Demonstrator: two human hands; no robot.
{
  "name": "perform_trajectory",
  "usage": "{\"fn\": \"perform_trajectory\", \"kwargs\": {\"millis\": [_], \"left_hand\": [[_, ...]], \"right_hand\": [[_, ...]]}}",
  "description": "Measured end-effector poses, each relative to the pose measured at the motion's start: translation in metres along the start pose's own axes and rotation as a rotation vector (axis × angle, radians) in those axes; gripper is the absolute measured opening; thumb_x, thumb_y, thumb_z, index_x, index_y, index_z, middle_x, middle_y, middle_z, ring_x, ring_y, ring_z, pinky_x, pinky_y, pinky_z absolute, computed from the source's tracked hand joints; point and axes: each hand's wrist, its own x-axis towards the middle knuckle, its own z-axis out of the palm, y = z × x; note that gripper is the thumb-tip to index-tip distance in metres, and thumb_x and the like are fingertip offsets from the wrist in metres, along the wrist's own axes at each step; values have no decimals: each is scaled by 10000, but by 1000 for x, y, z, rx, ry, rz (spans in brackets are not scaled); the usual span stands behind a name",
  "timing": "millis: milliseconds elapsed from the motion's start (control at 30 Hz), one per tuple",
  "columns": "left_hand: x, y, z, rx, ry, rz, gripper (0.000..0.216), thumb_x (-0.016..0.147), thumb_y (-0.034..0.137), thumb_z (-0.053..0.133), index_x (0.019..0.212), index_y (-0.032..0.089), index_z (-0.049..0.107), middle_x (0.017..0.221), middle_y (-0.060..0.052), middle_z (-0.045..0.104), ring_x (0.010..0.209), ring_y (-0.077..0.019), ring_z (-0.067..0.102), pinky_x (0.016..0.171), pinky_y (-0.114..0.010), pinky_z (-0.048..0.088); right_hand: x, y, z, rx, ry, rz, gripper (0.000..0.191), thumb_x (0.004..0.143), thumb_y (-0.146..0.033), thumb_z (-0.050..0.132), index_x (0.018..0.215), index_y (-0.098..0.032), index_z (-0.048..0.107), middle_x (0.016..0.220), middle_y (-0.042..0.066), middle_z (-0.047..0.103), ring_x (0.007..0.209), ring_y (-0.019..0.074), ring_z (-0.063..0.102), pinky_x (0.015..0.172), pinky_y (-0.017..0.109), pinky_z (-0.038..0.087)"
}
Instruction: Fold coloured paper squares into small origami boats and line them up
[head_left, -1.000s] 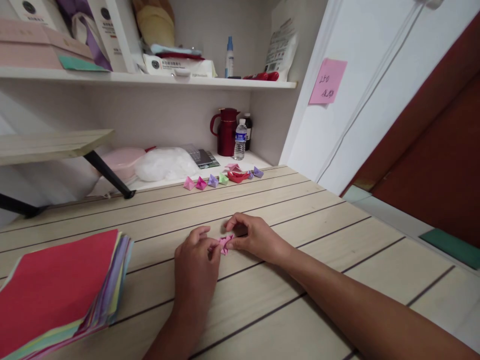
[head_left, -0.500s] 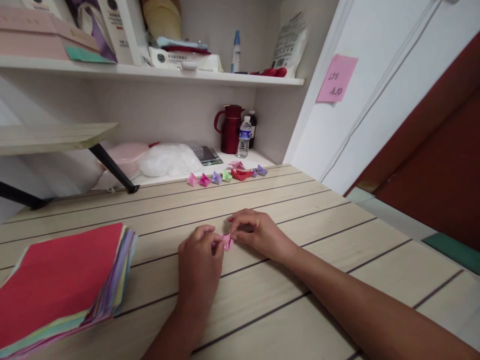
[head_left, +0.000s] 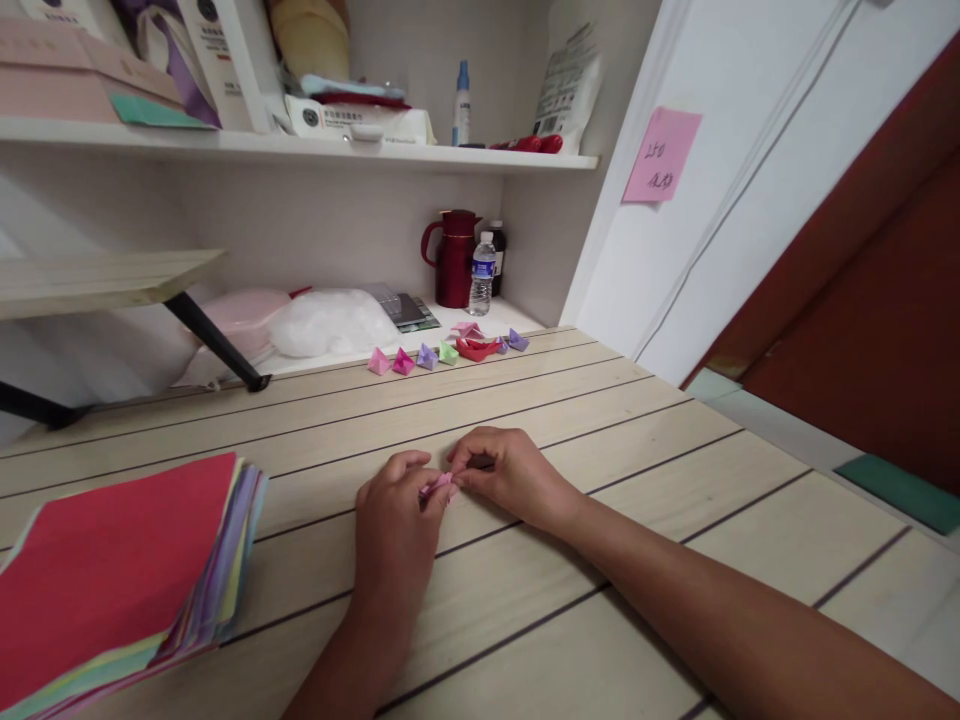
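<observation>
A small folded piece of pink paper (head_left: 444, 484) is pinched between my two hands, just above the slatted wooden table. My left hand (head_left: 400, 510) grips its left side between thumb and forefinger. From the right, the thumb and fingertips of my right hand (head_left: 510, 470) close on its other edge. Fingers cover much of the paper, so its exact shape is hidden. Farther back stands a row of small folded paper figures, among them a magenta one (head_left: 403, 361), a green one (head_left: 448, 352) and a red paper boat (head_left: 477, 348).
At the left lies a stack of coloured paper (head_left: 120, 560), red on top. A small raised wooden stand (head_left: 112, 280) with black legs is behind it. A dark red jug (head_left: 454, 260) and a water bottle (head_left: 482, 275) stand at the back, below a loaded shelf (head_left: 300, 146).
My right hand has moved slightly left, closer to my left hand, and less of the pink paper shows between them. The whole view has shifted a little.
</observation>
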Motion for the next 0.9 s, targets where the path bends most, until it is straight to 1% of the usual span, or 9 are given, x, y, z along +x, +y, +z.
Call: {"fn": "perform_trajectory", "kwargs": {"millis": [100, 200, 300, 400, 500, 567, 667, 767, 900], "left_hand": [[1, 2, -2, 6, 5, -1, 142, 805, 175, 685, 713, 254, 759, 1035, -37, 724, 968, -231, 677, 892, -436, 506], [3, 4, -3, 20, 35, -15, 192, 795, 145, 674, 679, 272, 759, 1014, -24, 734, 961, -234, 668, 943, -472, 476], [4, 4, -3, 16, 58, -27, 194, 785, 131, 666, 677, 263, 758, 1034, -31, 731, 970, -226, 669, 930, -445, 493], [5, 3, -2, 13, 67, -26, 184, 783, 147, 664, 680, 264, 762, 1041, -36, 729, 961, -223, 672, 905, -427, 509], [5, 3, -2, 18, 69, -18, 205, 771, 142, 667, 653, 283, 760, 1030, -25, 733, 965, -229, 670, 913, -433, 501], [4, 3, -3, 21, 69, -18, 232, 765, 132, 665, 624, 293, 753, 1029, -19, 734, 969, -234, 666, 932, -449, 486], [3, 4, -4, 19, 65, -24, 225, 766, 150, 671, 627, 305, 757, 1037, -21, 733, 969, -241, 663, 952, -473, 468], [3, 3, -4, 5, 58, -30, 213, 772, 178, 669, 630, 307, 759, 1047, -27, 731, 967, -241, 662, 958, -479, 464], [3, 2, -5, -36, 37, -40, 201, 770, 219, 657, 617, 302, 758, 1050, -34, 729, 987, -244, 654, 960, -473, 469]], "right_hand": [[0, 1, -2, -21, -22, -4, 118, 791, -85, 722, 787, -203, 728, 841, 8, 727, 763, 154, 663, 707, 251, 501], [1, 4, -7, -46, -52, -21, 214, 752, -35, 727, 860, -220, 733, 880, 2, 717, 795, 154, 658, 732, 252, 502], [2, 5, -9, -60, -60, -41, 282, 722, 10, 717, 878, -225, 715, 910, 1, 703, 823, 156, 650, 764, 259, 503], [1, 3, -9, -45, -68, -75, 294, 735, -12, 729, 932, -227, 691, 1028, 21, 677, 860, 153, 646, 781, 259, 507], [-1, 1, -7, -62, -102, -165, 273, 761, -48, 736, 953, -231, 670, 1155, 40, 635, 910, 152, 641, 798, 250, 505], [-2, 1, -6, -133, -106, -207, 226, 773, -52, 726, 899, -226, 657, 1134, 34, 641, 918, 152, 638, 802, 243, 494], [-1, 2, -5, -223, -91, -203, 193, 781, -62, 719, 854, -221, 639, 1047, 17, 664, 877, 147, 635, 768, 229, 476], [0, 1, -7, -273, -87, -188, 191, 781, -62, 706, 857, -224, 639, 962, 2, 672, 829, 147, 626, 730, 228, 453], [0, -1, -13, -374, -87, -187, 183, 796, -72, 677, 893, -227, 663, 933, 18, 676, 853, 180, 617, 728, 258, 416]]}}
